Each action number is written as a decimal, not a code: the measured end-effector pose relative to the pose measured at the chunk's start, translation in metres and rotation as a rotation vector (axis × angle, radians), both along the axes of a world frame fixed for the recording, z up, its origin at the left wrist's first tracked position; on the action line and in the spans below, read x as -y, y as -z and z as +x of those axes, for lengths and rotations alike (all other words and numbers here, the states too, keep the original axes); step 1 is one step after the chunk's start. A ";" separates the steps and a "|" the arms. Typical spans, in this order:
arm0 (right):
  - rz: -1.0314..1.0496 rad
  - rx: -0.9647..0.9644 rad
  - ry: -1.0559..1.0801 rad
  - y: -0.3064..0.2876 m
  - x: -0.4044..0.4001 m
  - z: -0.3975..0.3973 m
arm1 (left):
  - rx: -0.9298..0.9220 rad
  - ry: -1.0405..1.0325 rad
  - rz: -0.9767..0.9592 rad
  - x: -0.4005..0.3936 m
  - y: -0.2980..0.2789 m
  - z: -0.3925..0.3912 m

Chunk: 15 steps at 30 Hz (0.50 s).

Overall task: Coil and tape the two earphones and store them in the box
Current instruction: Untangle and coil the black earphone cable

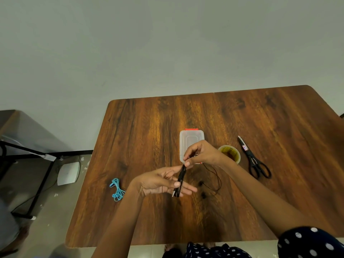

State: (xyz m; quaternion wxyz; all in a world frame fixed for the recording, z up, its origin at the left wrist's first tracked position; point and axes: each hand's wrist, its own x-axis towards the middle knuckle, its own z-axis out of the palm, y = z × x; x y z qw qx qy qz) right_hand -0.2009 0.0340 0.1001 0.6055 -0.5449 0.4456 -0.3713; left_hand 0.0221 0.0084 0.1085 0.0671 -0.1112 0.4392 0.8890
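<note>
Above the table [149,127], the left hand [160,183] lies palm up with fingers spread, black earphone [180,180] cord wound round them; the right hand [202,153] pinches the cord's top end. Loose cord and two buds trail on the wood to the right. Behind sits the box [186,144], lid on; the blue earphone [117,189] lies coiled at left, tape [229,153] and scissors [255,161] at right
</note>
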 end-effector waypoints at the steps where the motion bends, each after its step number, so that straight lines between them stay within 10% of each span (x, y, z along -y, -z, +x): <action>1: 0.007 0.006 0.010 0.001 0.000 0.001 | -0.008 -0.010 0.000 0.000 0.001 0.000; 15: 0.351 0.402 0.209 0.025 -0.012 0.015 | -0.107 -0.008 0.090 -0.001 0.011 -0.002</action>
